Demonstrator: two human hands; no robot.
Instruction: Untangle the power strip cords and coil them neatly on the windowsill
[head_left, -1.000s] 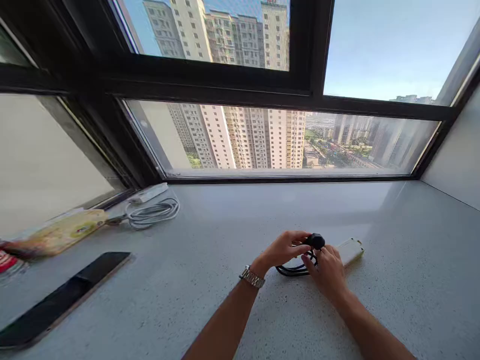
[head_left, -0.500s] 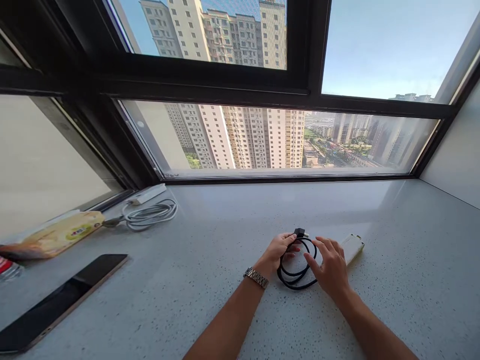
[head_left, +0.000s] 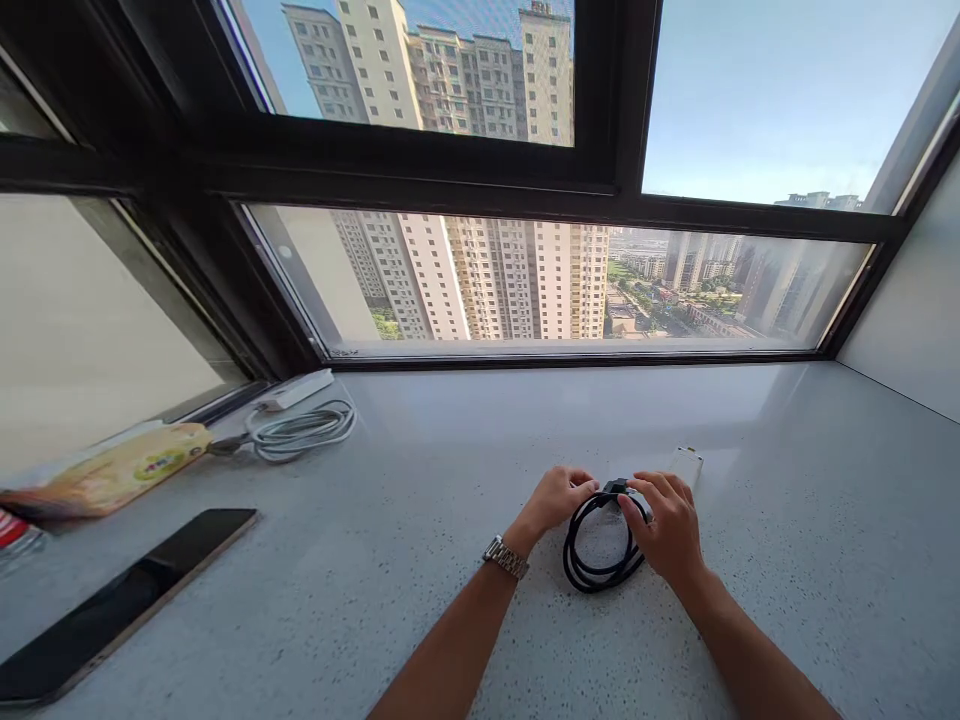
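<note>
A black power cord is wound into round loops just above the pale countertop, its dark plug at the top of the coil. My left hand, with a metal-band watch at the wrist, pinches the upper left of the loops. On the other side my right hand has its thumb and fingers closed on the coil beside the plug. Part of the cord is hidden behind the right fingers. Just beyond that hand lies a white flat block, partly covered by it.
A dark-screened phone lies at the left front. Behind it are a yellow soft packet, a coiled grey cable with a white power strip, and a red-capped bottle. Window frames bound the far edge.
The plug has shifted right, toward my right hand, and the loops are rounder and closer together. My left fingers have moved off the plug to the coil's upper left.
</note>
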